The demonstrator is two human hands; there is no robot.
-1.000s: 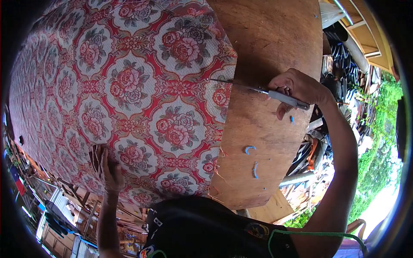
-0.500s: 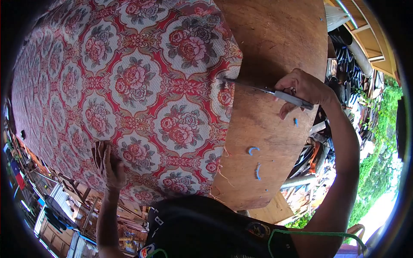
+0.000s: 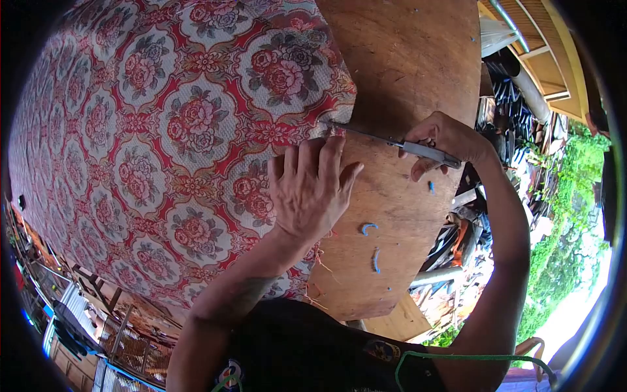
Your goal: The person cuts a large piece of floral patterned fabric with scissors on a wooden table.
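A floral fabric (image 3: 196, 124) in red, cream and grey covers the left of a wooden board (image 3: 405, 59). My right hand (image 3: 447, 144) grips a long, thin tool with a grey handle (image 3: 424, 152), which looks like scissors or a knife. Its dark blade reaches left over the fabric's right edge, where the tip touches the cloth. My left hand (image 3: 310, 189) lies on the fabric near that edge, just below the blade, fingers spread and holding nothing.
Blue curved scraps (image 3: 370, 228) and small blue bits lie on the bare wood. Loose threads (image 3: 320, 261) hang from the fabric edge. Beyond the board are piled debris (image 3: 509, 98), a yellow wooden frame (image 3: 555, 59) and greenery (image 3: 555, 261).
My left hand has moved up and right across the fabric to the edge beside the blade. My right hand and the tool keep nearly the same place on the cloth as the view shifts slightly.
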